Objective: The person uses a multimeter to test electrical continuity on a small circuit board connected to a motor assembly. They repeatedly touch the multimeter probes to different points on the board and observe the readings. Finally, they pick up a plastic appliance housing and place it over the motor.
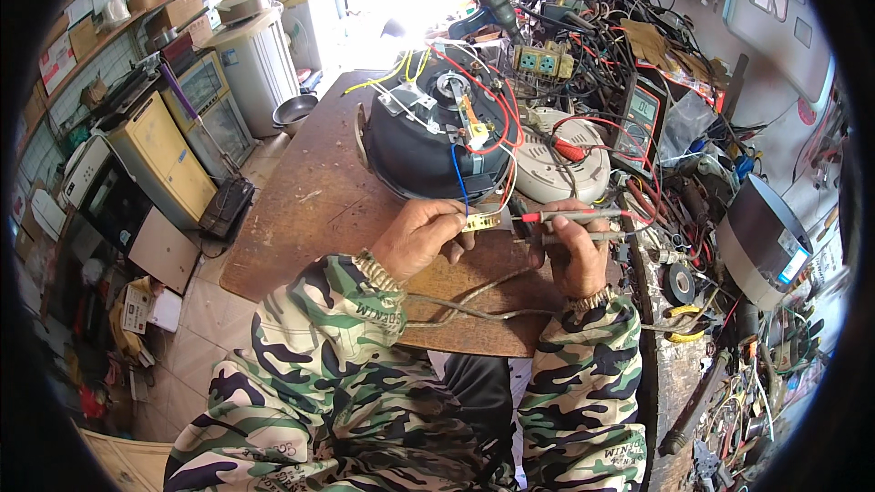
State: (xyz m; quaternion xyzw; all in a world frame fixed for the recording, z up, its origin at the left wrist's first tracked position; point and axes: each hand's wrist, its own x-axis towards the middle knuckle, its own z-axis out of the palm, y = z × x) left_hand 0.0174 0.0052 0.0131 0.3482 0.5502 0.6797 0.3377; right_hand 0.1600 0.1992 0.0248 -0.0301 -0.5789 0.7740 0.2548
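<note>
A: Putting the hands at the dial's centre, what is lying nearest?

B: Camouflage sleeves [319, 346] are filling six o'clock, and a greyish cord [497, 314] is lying across the wooden table [292, 246].

A: And the grips?

B: Above the table, the left hand [415, 235] is pinching a yellowish strip [483, 221] between thumb and fingers. The right hand [579, 251] is closing thumb and fingers around a red probe [551, 216] and a greyish probe [592, 237]. The red tip is pointing at the strip; I cannot tell whether it is touching.

A: Which vessels are standing around them?

B: At eleven, a dark round housing [415, 159] is sitting on the table, carrying metal brackets and coloured wires; a blue wire [459, 178] is running down towards the strip. Between one and two, a pale slotted cover [583, 169] is lying beside it. At two, a multimeter [641, 118] is leaning. At three, a dark-and-beige cylinder [752, 260] is tilting, its contents too hard to make out.

A: Farther off?

B: Cables [592, 32] are heaping up at one. At ten, a dark pan [296, 111] is resting near a tall pale drum [260, 64]; beyond, a shelf [109, 42] is holding boxes [178, 11].
</note>
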